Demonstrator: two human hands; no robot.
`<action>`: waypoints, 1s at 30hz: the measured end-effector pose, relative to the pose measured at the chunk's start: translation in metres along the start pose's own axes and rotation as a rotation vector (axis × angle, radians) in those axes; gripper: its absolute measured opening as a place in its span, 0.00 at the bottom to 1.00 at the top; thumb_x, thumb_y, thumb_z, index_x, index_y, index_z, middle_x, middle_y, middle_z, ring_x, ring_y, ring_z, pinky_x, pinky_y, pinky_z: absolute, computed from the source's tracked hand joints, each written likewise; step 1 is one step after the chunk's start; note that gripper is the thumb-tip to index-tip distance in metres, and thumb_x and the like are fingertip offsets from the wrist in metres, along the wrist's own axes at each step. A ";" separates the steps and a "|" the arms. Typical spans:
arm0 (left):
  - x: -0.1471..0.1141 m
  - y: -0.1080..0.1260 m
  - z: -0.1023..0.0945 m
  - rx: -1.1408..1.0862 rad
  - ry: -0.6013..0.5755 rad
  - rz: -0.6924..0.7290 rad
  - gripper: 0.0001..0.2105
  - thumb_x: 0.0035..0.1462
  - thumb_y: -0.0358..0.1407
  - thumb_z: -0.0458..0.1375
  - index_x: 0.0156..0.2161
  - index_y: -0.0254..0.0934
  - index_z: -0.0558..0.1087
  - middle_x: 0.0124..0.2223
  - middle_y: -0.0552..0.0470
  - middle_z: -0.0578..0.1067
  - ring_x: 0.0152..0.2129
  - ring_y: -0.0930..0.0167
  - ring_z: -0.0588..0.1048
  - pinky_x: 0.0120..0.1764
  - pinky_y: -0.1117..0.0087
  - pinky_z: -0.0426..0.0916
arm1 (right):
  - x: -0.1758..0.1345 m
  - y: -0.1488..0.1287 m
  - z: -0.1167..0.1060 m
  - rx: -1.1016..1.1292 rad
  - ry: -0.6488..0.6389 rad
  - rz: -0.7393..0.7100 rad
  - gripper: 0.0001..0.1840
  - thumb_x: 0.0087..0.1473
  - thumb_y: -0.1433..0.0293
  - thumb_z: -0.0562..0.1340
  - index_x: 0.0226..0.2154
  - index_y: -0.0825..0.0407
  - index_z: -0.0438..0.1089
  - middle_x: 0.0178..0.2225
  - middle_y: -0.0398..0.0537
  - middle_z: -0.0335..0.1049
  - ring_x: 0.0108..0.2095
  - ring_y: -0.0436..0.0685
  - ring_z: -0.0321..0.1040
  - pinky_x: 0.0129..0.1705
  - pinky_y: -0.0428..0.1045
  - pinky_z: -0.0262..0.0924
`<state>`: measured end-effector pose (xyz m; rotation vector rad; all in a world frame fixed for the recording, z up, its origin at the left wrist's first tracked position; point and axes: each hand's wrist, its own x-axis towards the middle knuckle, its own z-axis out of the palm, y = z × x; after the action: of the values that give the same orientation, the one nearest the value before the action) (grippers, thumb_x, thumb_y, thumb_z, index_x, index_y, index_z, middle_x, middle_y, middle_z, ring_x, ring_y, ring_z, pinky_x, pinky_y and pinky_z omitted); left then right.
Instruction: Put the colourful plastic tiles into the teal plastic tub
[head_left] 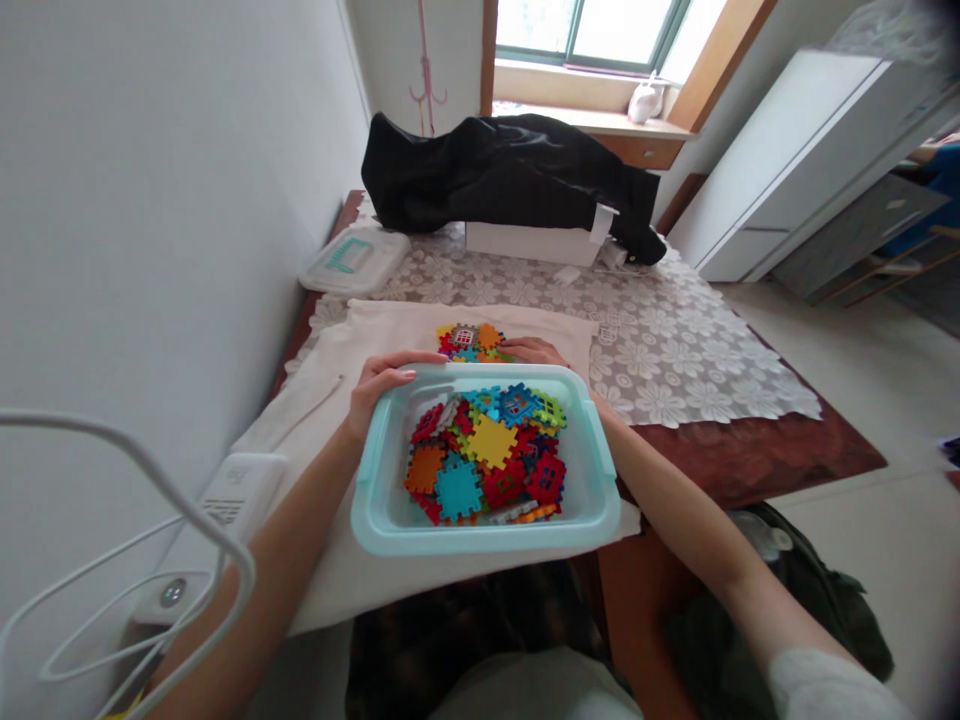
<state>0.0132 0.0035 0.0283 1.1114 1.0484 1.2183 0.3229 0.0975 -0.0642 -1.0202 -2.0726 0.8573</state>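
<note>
A pale blue plastic tub (486, 538) sits close in front of me. Inside it lie several colourful interlocking plastic tiles (491, 440) in yellow, red, blue, orange and green, some with window cut-outs. My left hand (379, 388) grips the tub's far left corner, fingers over the rim. Just beyond the tub, a smaller pile of the same tiles (466, 338) rests on a cream cloth (397, 322). My right hand (534, 350) reaches past the tub's right side, its fingers stretched out at the right edge of that pile. The tub's rim hides part of this hand.
A clear lid with a teal handle (354, 260) lies at the back left by the wall. Black fabric (510, 165) covers a white box at the back. A power strip (232, 500) and white cable (150, 465) are at left. A dark bag (795, 590) stands at right.
</note>
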 end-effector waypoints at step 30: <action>0.001 -0.001 0.000 -0.007 0.011 -0.003 0.16 0.43 0.40 0.68 0.37 0.35 0.92 0.37 0.43 0.90 0.31 0.62 0.84 0.33 0.69 0.78 | 0.002 0.003 -0.001 -0.164 0.020 0.055 0.06 0.58 0.65 0.69 0.38 0.48 0.76 0.46 0.53 0.84 0.49 0.65 0.77 0.60 0.60 0.68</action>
<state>0.0131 0.0043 0.0277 1.0985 1.0530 1.2265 0.3238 0.1006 -0.0659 -1.1717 -2.1343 0.7105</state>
